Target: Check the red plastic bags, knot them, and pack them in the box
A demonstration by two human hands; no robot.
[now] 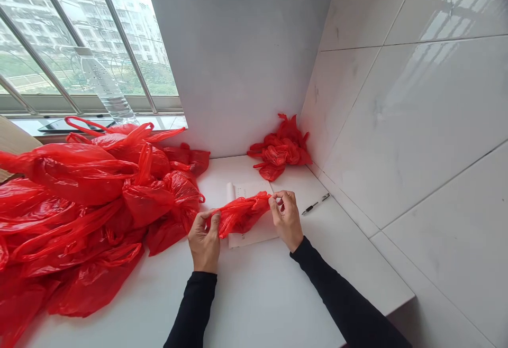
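While a glossy, crinkled heap of red bags (79, 205) sprawls leftmost, my left hand (204, 242) pinches one end of a twisted bag (242, 213) of thin red plastic, over paper (254, 237) on the smooth white worktop (257, 295); the grip of my right hand (286, 218) closes on its other end.

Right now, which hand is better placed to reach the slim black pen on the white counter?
Probably right hand: the pen lies beside it; left hand sits beyond the red plastic bag.
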